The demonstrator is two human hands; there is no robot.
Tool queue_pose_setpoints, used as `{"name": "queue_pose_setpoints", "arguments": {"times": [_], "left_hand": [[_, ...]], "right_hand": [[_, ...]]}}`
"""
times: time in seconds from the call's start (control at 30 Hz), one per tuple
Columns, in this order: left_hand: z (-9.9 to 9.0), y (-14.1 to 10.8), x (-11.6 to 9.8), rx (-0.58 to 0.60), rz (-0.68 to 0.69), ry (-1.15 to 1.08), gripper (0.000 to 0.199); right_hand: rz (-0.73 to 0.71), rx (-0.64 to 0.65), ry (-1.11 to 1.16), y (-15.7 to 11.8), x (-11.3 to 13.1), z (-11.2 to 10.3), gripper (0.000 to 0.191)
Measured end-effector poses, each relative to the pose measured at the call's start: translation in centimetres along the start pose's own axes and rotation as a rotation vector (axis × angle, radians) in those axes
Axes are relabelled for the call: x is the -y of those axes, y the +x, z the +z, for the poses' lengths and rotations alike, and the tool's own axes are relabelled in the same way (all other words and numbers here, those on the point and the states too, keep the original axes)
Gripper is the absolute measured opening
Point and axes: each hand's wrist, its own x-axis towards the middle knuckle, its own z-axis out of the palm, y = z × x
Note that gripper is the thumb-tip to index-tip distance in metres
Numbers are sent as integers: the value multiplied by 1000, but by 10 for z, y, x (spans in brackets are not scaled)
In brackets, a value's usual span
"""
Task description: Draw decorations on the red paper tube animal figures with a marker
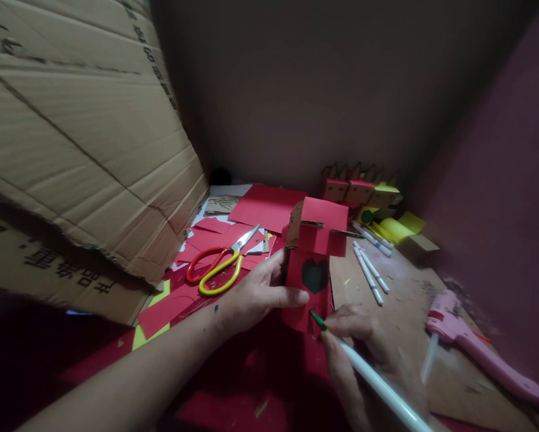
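As the left hand (269,291) clamps the red paper figure (308,273) above the cluttered red counter (233,393), right hand (364,354) pinching green-tipped marker (368,369), cardboard (84,138) at left, dim wall (296,90) behind.

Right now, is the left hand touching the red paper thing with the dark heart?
Touching. The head view shows the left hand holding the red paper thing, its thumb lying across the front just below the dark heart.

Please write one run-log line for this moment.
left hand: holds red paper-covered cardboard piece | right hand: green-tipped white marker at piece | pink glue gun: right
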Motion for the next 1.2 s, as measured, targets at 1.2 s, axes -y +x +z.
{"name": "queue_pose_setpoints", "arguments": {"times": [1.2], "left_hand": [[1,1,-1,13,13,-12,52]], "right_hand": [[-20,114,25,6,-3,-12,9]]}}
